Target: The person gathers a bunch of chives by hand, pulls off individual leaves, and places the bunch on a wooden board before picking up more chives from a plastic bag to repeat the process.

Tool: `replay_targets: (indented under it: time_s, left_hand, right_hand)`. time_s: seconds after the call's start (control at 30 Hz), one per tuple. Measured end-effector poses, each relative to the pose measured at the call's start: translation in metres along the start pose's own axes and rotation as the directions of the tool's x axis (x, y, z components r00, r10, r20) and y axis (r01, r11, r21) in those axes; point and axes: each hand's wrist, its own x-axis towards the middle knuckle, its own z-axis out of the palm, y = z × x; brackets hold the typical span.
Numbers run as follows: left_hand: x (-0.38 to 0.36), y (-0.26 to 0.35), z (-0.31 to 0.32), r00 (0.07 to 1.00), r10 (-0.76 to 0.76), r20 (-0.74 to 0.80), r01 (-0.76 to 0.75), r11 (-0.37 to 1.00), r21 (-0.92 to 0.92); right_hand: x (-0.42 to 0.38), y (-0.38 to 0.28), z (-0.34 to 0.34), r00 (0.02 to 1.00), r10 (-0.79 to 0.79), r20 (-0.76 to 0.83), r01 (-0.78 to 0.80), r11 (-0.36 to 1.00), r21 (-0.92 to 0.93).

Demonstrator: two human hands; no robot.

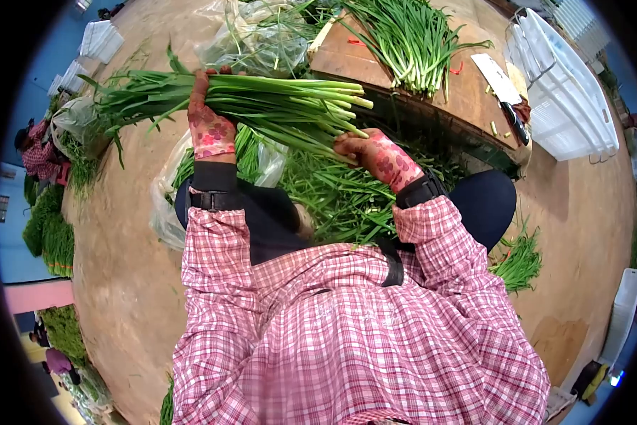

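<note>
A bunch of long green garlic chives (pixel 276 99) lies sideways in front of me, leaves to the left and pale cut ends to the right. My left hand (pixel 209 113), in a fingerless flowered glove, is wrapped round the bunch near its middle. At the stem ends, my right hand (pixel 375 154) pinches some of the lower stalks between thumb and fingers. Below the bunch, loose green leaves (pixel 354 202) cover the floor between my knees. An open clear plastic bag (pixel 166 205) with more greens stands beside my left knee.
On the wooden board (pixel 432 106) ahead lie another pile of chives (pixel 410 42), red ties and a cleaver (pixel 499 81). White plastic crates (pixel 563 92) stand to the right. A small bunch (pixel 520 262) lies on the right floor. Another person (pixel 36 149) sits far left.
</note>
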Motion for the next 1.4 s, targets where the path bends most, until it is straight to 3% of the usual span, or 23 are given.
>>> replay_targets:
  time_s: [0.1,0.2,0.27,0.37,0.4,0.43,0.47,0.53,0.57,0.67,0.73,0.83,0.87,0.93,1.0,1.1,1.2,1.23,1.27,1.3,1.33,1.37,1.4]
  left_hand:
    - [-0.003,0.002,0.005,1.000,-0.005,0.018,0.005,1.000,0.013]
    - [0.001,0.005,0.002,1.000,0.013,0.003,-0.013,0.999,0.031]
    - [0.002,0.004,-0.001,0.999,0.054,0.001,-0.054,0.996,0.065]
    - [0.011,0.020,-0.014,0.999,0.047,-0.016,-0.047,0.999,0.008]
    - [0.013,0.030,-0.018,0.998,0.062,0.002,-0.061,0.998,-0.027]
    - [0.028,0.040,-0.033,0.992,0.089,-0.092,-0.095,0.993,-0.071]
    - [0.030,0.043,-0.035,0.992,0.090,-0.088,-0.097,0.993,-0.073]
    - [0.032,0.041,-0.036,0.993,0.090,-0.081,-0.096,0.992,-0.083]
    - [0.030,0.039,-0.033,0.995,0.090,-0.041,-0.094,0.992,-0.086]
    - [0.012,0.022,0.000,0.992,0.115,-0.054,-0.117,0.993,-0.035]
    - [0.005,0.015,0.011,0.992,0.111,-0.059,-0.111,0.994,0.004]
    - [0.006,0.022,0.003,0.998,-0.006,-0.058,0.007,1.000,0.017]
    - [0.012,0.025,-0.007,0.995,0.047,-0.084,-0.047,0.999,-0.001]
    - [0.023,0.027,-0.019,0.979,0.150,-0.140,-0.157,0.987,-0.038]
    - [0.021,0.026,-0.019,0.986,0.116,-0.123,-0.120,0.992,-0.031]
    - [0.018,0.016,-0.015,0.991,0.033,-0.126,-0.040,0.998,-0.052]
    - [0.028,0.011,-0.028,0.986,0.047,-0.159,-0.055,0.998,-0.043]
    - [0.033,0.011,-0.033,0.986,0.075,-0.149,-0.077,0.997,-0.012]
    - [0.035,0.013,-0.040,0.981,0.077,-0.180,-0.082,0.996,-0.023]
    - [0.036,0.014,-0.041,0.975,0.079,-0.206,-0.088,0.995,-0.037]
    - [0.037,0.014,-0.040,0.969,0.080,-0.232,-0.094,0.994,-0.052]
    - [0.038,0.015,-0.040,0.969,0.051,-0.242,-0.069,0.995,-0.069]
    - [0.035,0.013,-0.037,0.970,0.059,-0.237,-0.076,0.995,-0.061]
  right_hand:
    - [-0.003,-0.003,0.009,0.985,0.170,-0.021,-0.170,0.985,0.027]
    - [-0.009,-0.008,0.015,0.992,0.065,-0.106,-0.074,0.994,-0.078]
    - [-0.008,-0.003,0.015,0.975,-0.032,-0.222,-0.048,0.936,-0.349]
    - [-0.012,0.015,-0.008,0.913,-0.112,-0.393,-0.238,0.636,-0.734]
    - [-0.012,0.032,-0.029,0.907,-0.121,-0.404,-0.343,0.348,-0.873]
    - [-0.014,0.044,-0.054,0.904,0.028,-0.427,-0.426,0.155,-0.891]
    - [-0.011,0.062,-0.074,0.865,0.047,-0.500,-0.502,0.060,-0.863]
    - [-0.018,0.017,-0.054,0.827,-0.356,-0.435,-0.222,0.504,-0.835]
    - [-0.010,-0.005,-0.039,0.831,-0.300,-0.469,-0.106,0.741,-0.663]
    - [0.004,-0.064,0.010,0.914,-0.125,-0.386,-0.013,0.942,-0.335]
    - [0.020,-0.055,0.022,0.941,-0.241,-0.238,0.185,0.955,-0.233]
    - [0.014,-0.053,-0.004,0.908,-0.050,-0.416,-0.087,0.948,-0.305]
    - [0.013,-0.033,-0.029,0.861,-0.116,-0.495,-0.164,0.859,-0.486]
    - [0.004,0.012,-0.062,0.880,-0.034,-0.473,-0.211,0.865,-0.454]
    - [-0.004,0.001,-0.026,0.898,0.085,-0.431,-0.182,0.965,-0.187]
    - [0.001,-0.019,0.007,0.962,0.095,-0.256,-0.119,0.990,-0.078]
    - [0.007,-0.003,0.006,0.900,0.161,-0.405,-0.192,0.981,-0.036]
    - [0.009,0.001,0.001,0.880,0.089,-0.467,-0.085,0.996,0.031]
    - [-0.001,0.005,-0.009,0.834,0.077,-0.547,-0.108,0.994,-0.025]
    - [-0.006,0.015,-0.026,0.828,0.045,-0.559,-0.283,0.894,-0.347]
    - [-0.007,0.025,-0.039,0.828,0.009,-0.561,-0.424,0.664,-0.616]
    - [-0.012,0.040,-0.038,0.794,-0.273,-0.544,-0.357,0.515,-0.779]
    - [-0.011,0.030,-0.024,0.744,-0.383,-0.548,-0.264,0.585,-0.767]
